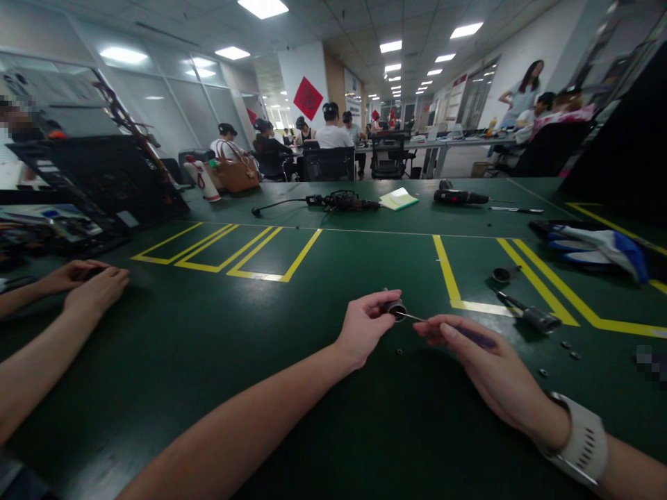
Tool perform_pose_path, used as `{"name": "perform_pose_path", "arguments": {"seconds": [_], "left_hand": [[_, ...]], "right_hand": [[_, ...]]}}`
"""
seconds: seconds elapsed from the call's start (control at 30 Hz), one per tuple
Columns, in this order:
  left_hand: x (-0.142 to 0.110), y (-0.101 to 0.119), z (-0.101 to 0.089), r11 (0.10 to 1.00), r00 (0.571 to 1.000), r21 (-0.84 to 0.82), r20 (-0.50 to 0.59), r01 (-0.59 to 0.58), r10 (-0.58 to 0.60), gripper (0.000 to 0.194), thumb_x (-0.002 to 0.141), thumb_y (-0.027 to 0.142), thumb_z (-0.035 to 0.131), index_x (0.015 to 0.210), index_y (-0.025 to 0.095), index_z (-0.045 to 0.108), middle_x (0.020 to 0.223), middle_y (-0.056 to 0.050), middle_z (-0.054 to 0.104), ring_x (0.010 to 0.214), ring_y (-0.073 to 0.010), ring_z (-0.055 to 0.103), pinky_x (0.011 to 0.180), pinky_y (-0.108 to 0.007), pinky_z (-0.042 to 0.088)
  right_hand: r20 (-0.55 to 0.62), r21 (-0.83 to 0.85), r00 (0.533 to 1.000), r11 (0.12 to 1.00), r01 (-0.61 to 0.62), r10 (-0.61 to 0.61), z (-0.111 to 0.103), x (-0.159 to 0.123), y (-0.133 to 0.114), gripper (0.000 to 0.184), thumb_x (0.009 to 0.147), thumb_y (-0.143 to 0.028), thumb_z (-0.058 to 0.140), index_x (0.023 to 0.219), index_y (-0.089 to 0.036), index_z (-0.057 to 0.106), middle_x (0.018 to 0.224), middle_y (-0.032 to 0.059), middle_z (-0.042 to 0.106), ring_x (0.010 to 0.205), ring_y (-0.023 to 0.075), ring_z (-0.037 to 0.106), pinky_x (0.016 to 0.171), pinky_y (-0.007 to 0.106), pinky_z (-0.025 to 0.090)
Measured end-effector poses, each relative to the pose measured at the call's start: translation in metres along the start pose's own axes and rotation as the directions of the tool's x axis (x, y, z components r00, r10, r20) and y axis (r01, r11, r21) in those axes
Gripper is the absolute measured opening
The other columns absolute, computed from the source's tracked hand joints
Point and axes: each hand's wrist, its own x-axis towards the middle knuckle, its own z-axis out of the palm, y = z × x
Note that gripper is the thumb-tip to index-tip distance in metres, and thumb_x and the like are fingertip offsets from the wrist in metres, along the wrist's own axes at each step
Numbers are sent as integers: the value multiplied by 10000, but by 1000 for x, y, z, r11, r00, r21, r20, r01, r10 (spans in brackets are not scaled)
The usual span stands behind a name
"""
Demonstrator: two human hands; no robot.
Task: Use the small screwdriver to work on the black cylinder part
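My left hand (pixel 365 323) is closed round a small dark cylindrical metal part (pixel 397 307), its open end turned to the right. In my right hand (pixel 479 361) is a screwdriver (pixel 469 336) with a dark handle, and its thin shaft reaches into the mouth of that part. Just below, a small ring (pixel 399 352) lies on the green tabletop. To the right are a similar cup-shaped metal part (pixel 504 275) and a longer dark part with a shaft (pixel 536 318). Several small rings (pixel 543 373) lie near them.
A co-worker's hands (pixel 96 288) are at the left. Farther back lie a coiled black cable (pixel 344 201), a notepad (pixel 399 198), a power drill (pixel 461 196) and a pen (pixel 515 210). Gloves (pixel 599 250) rest at the right. Yellow tape (pixel 302 257) marks the table.
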Motion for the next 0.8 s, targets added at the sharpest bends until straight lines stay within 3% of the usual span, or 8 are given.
{"name": "perform_pose_path", "arguments": {"seconds": [0.13, 0.23, 0.33, 0.53, 0.67, 0.8], "left_hand": [[2, -1, 1, 1000, 999, -2, -35, 11, -11, 346, 705, -21, 610, 984, 171, 685, 1164, -74, 639, 1001, -173, 625, 963, -393, 465], [2, -1, 1, 1000, 998, -5, -56, 12, -12, 341, 699, -21, 610, 976, 165, 683, 1167, -77, 636, 991, -175, 629, 965, -403, 463], [2, -1, 1, 1000, 998, -3, -54, 13, -13, 331, 706, -21, 598, 966, 163, 682, 1182, -80, 626, 1014, -184, 621, 967, -412, 460], [2, -2, 0, 1000, 998, 21, -64, -3, 4, 340, 704, -33, 577, 970, 158, 670, 1179, -85, 621, 997, -182, 624, 943, -404, 477], [2, -6, -2, 988, 996, 131, -21, -80, 84, 325, 697, -35, 566, 949, 146, 663, 1174, -98, 610, 1017, -192, 616, 934, -396, 480], [1, -9, -2, 952, 982, 241, 53, -187, 179, 314, 685, -22, 576, 937, 145, 661, 1164, -114, 599, 1062, -223, 591, 915, -399, 488]], "right_hand": [[-25, -175, 994, 979, 100, -106, 0, -4, -1, 259, 857, -412, 562, 990, -227, 687, 999, 73, 724, 958, 242, 659, 843, 424, 535], [-9, -379, 974, 903, 205, -225, 4, -8, -7, 254, 862, -409, 542, 962, -236, 700, 971, 68, 726, 913, 242, 673, 771, 384, 562], [38, -463, 947, 834, 300, -319, 8, -9, -12, 237, 876, -374, 520, 969, -249, 698, 963, 61, 725, 894, 233, 678, 742, 359, 571], [72, -471, 938, 817, 332, -339, 6, -11, -12, 216, 886, -333, 508, 976, -249, 686, 949, 54, 714, 885, 217, 672, 738, 335, 561], [76, -457, 937, 823, 336, -341, 3, -13, -10, 234, 892, -337, 481, 824, -226, 675, 799, 43, 692, 748, 196, 663, 639, 306, 539], [65, -533, 964, 808, 253, -259, 5, -9, -11, 270, 852, -368, 509, 660, -218, 625, 617, 13, 648, 565, 176, 623, 512, 287, 494]]}}
